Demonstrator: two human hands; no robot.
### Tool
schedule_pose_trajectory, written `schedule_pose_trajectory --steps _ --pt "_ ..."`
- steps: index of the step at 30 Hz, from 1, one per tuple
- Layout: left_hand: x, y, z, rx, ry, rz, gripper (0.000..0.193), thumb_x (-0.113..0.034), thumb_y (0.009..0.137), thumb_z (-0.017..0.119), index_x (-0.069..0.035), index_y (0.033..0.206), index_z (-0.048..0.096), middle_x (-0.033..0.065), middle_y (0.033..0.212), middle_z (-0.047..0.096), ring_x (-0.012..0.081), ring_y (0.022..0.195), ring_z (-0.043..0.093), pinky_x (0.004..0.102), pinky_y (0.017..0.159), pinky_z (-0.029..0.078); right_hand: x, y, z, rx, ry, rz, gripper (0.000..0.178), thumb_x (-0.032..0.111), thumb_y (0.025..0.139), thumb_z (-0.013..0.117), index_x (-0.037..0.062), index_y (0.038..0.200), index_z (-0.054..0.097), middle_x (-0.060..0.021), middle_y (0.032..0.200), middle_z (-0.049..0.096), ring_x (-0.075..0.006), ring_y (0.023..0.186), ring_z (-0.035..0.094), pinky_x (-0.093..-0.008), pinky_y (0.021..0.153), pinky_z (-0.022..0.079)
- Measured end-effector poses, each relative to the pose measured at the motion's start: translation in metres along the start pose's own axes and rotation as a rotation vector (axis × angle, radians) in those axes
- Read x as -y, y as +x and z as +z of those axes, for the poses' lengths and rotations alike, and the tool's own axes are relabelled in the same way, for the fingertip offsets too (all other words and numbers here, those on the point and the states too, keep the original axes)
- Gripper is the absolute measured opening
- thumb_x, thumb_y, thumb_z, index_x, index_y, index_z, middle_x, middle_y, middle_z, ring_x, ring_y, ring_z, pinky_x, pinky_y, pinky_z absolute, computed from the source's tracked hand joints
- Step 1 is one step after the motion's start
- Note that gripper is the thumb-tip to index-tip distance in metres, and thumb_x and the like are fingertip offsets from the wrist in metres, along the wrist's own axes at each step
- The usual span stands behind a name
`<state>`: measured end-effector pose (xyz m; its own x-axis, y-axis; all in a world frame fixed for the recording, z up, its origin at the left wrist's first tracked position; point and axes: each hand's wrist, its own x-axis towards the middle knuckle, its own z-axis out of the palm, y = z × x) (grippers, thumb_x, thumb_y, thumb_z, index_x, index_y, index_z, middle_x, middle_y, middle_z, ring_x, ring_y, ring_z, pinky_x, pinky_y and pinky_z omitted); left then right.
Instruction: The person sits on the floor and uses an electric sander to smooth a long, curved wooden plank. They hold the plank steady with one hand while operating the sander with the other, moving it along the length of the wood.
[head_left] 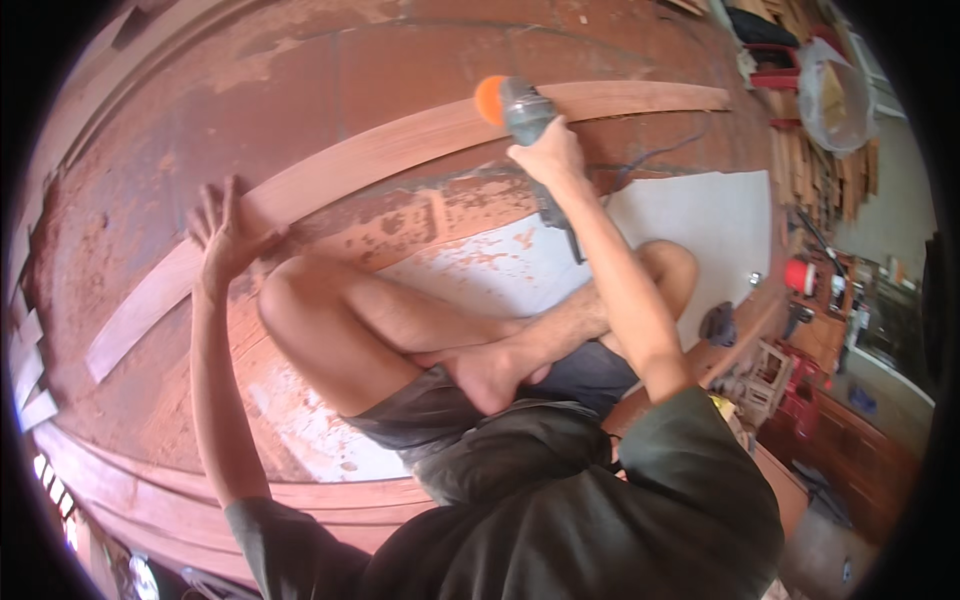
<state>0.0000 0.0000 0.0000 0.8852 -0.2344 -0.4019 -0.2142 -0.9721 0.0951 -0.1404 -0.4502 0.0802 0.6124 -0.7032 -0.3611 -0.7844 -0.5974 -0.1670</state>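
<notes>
1. The left hand [225,232] is spread wide, fingers fanned apart, palm pressed flat on the plank [400,150] near its left end.
2. The plank, long and reddish, lies across the dusty red floor [150,130], running from the lower left up toward the far right.
3. The person sits cross-legged on the floor just behind the plank, bare knees [290,295] raised, partly on a white sheet [700,215].
4. The right hand [548,155] is wrapped tight around the grey body of a sander [515,105], whose orange head rests on the plank past its middle.
5. The sander's cord [655,155] trails right over the floor.
6. Stacked wood [800,170] and a bagged bundle [835,95] stand at the far right corner.
</notes>
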Motion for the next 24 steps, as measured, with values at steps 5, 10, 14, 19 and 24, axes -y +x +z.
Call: schedule_pose_trajectory --steps 5,10,14,19,24 --pt "0.071 -0.008 -0.004 -0.158 -0.184 0.582 0.114 -0.033 0.069 0.094 -0.019 0.163 0.032 0.0159 0.172 0.018 0.0402 0.156 0.023 0.0575 0.123 0.031 -0.008 -0.021 0.025 -0.036 0.05 -0.076 0.081 0.027 0.074 0.084 -0.0131 0.134 0.046 -0.0331 0.116 0.07 -0.0433 0.108 0.071 -0.0451 0.096 0.058" --pt "0.077 -0.009 0.01 -0.304 -0.221 0.502 0.1 -0.027 0.069 0.095 -0.011 0.154 0.045 0.0187 0.154 0.041 0.0421 0.143 0.039 0.0515 0.116 0.041 0.015 -0.041 0.039 0.039 0.093 -0.189 0.066 0.019 0.074 0.085 -0.0072 0.123 0.05 -0.0305 0.105 0.071 -0.0421 0.098 0.074 -0.0468 0.089 0.061" --pt "0.078 -0.006 0.013 -0.292 -0.154 0.533 0.093 -0.026 0.072 0.093 -0.009 0.15 0.046 0.0194 0.143 0.047 0.0423 0.134 0.045 0.0527 0.112 0.041 0.026 -0.051 0.049 0.06 0.071 -0.286 0.069 0.021 0.074 0.087 -0.0067 0.124 0.049 -0.0309 0.105 0.071 -0.0421 0.098 0.073 -0.0478 0.089 0.061" --pt "0.078 -0.008 0.011 -0.271 -0.122 0.521 0.087 -0.027 0.076 0.089 -0.005 0.149 0.045 0.0201 0.14 0.049 0.0422 0.132 0.046 0.0522 0.112 0.04 0.014 -0.034 0.035 0.094 0.05 -0.282 0.076 0.021 0.074 0.085 -0.0084 0.133 0.046 -0.0299 0.105 0.072 -0.0414 0.099 0.074 -0.0464 0.089 0.061" --pt "0.075 -0.007 0.004 -0.269 -0.087 0.556 0.084 -0.026 0.077 0.087 -0.004 0.147 0.046 0.0203 0.137 0.05 0.0422 0.129 0.048 0.0526 0.11 0.041 -0.021 0.005 -0.007 0.029 0.093 -0.14 0.068 0.033 0.072 0.082 0.0041 0.128 0.055 -0.0211 0.111 0.073 -0.038 0.104 0.073 -0.0464 0.093 0.058"
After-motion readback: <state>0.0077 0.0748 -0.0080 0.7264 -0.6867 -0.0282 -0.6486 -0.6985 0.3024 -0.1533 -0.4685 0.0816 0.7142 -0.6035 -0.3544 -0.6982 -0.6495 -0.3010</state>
